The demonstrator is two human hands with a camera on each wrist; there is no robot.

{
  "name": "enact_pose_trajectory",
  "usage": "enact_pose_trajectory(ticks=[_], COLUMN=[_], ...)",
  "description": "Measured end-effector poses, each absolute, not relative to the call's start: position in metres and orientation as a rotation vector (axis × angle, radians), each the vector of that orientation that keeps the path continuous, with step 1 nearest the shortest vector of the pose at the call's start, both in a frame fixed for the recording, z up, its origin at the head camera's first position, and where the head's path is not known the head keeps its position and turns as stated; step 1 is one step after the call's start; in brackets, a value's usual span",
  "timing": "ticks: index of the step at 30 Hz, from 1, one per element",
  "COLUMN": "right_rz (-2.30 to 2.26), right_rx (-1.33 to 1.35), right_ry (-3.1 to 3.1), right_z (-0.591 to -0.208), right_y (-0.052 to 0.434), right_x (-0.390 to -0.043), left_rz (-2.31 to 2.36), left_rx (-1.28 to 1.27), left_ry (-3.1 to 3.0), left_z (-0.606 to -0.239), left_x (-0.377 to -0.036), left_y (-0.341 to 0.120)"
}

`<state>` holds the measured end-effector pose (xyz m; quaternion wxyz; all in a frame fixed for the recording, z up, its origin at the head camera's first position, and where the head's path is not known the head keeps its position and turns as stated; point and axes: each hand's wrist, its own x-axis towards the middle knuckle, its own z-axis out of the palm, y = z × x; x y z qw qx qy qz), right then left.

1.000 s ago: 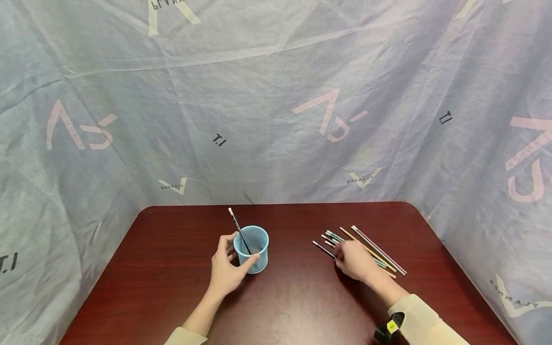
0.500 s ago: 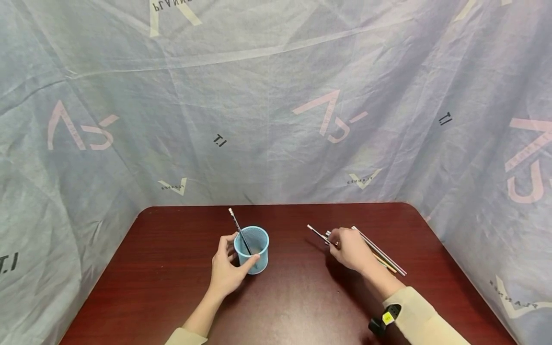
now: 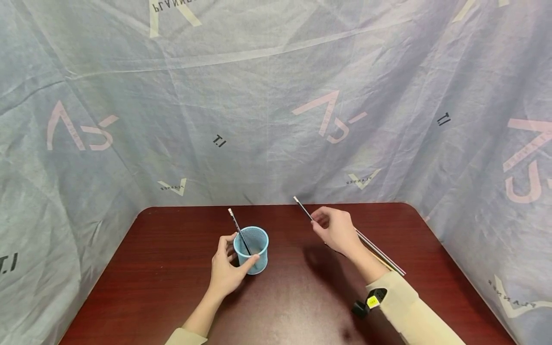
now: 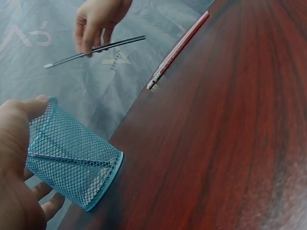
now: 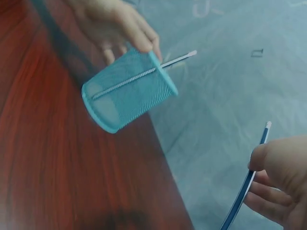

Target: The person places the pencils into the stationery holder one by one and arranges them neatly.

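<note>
We see the left hand curled around the near side of a blue mesh cup, thumb at the rim, the cup standing upright on the dark red desk. One pencil leans inside the cup, its eraser end pointing up and away from us. The right hand is raised above the desk to the right of the cup and well apart from it, pinching a dark pencil between thumb and fingers; the eraser end points up and to the left. Behind the right wrist we find the remaining pencils lying together on the desk. A pale printed sheet hangs behind and beside the desk.
</note>
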<state>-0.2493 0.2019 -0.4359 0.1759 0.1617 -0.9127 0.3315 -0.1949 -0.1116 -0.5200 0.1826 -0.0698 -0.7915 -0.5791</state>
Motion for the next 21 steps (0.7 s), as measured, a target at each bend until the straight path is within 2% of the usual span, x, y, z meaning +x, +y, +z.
enact_pose_trajectory(ticks=[11,21], right_rz=[1.176,1.328], right_rx=[0.495,0.54], right_ry=[-2.452,-2.387], right_z=[-0.413,-0.407], right_y=[0.166,0.136], right_x=[-0.256,-0.256], left_rz=[-1.648,-1.639], left_rx=[-0.197,-0.16], left_ry=[-2.233,-2.263], left_z=[-0.519,-0.518], left_x=[-0.196,-0.195], left_y=[-0.111,-0.112])
